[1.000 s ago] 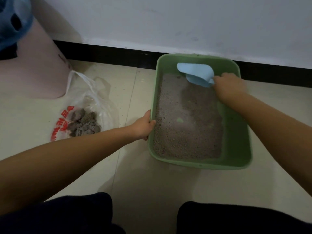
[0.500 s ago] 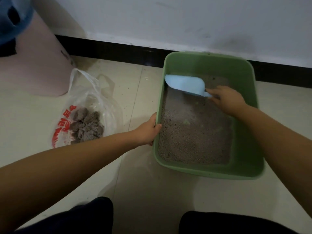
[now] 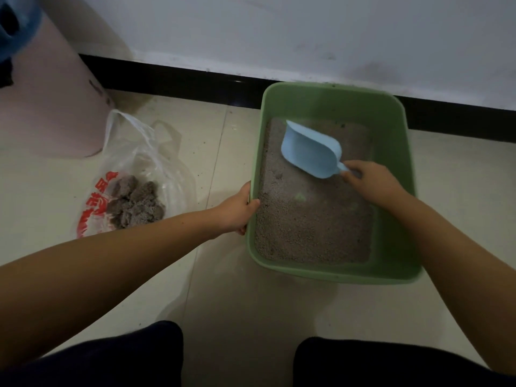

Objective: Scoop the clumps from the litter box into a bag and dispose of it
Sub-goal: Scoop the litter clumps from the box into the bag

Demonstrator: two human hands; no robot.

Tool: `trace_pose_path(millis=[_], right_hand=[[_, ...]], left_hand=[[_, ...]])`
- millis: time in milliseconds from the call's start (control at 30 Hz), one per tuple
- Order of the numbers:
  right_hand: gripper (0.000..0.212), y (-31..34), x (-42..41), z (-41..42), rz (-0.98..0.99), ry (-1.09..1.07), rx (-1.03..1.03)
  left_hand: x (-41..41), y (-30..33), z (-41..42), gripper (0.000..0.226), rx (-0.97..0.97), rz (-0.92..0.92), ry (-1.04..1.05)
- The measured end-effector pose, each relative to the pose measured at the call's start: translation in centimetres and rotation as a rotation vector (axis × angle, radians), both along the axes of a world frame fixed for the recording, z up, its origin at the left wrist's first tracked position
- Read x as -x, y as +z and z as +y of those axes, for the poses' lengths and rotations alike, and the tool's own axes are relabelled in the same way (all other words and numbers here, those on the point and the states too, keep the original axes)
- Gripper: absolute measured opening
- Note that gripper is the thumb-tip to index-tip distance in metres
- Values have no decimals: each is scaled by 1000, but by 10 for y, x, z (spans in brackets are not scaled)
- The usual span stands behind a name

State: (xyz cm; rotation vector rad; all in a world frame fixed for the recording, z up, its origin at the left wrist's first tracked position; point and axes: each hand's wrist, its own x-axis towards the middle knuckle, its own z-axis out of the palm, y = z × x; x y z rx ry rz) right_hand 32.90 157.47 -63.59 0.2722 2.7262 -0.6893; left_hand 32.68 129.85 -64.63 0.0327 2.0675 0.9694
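A green litter box (image 3: 393, 152) stands on the tiled floor by the wall, its bottom covered in grey litter (image 3: 312, 227). My right hand (image 3: 371, 182) grips the handle of a light blue scoop (image 3: 311, 152), whose bowl lies over the far part of the litter. My left hand (image 3: 237, 208) grips the box's left rim, thumb inside. To the left on the floor lies a clear plastic bag (image 3: 139, 163) with red print, open, with several grey clumps (image 3: 134, 202) inside.
A pink bin (image 3: 47, 107) stands at the far left against the wall, with something blue (image 3: 14, 23) on top. A black skirting board (image 3: 178, 79) runs along the white wall. My dark-clothed knees (image 3: 111, 358) fill the bottom edge.
The scoop has come back from the box's far left corner toward the middle, with my right hand drawing nearer. My left hand stays on the rim.
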Motion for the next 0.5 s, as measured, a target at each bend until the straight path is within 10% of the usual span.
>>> trace_pose_path(millis=[500], right_hand=[[32,-12,-52,-6,-73,69,115]], left_hand=[[0,2,1,47,13,7,1]])
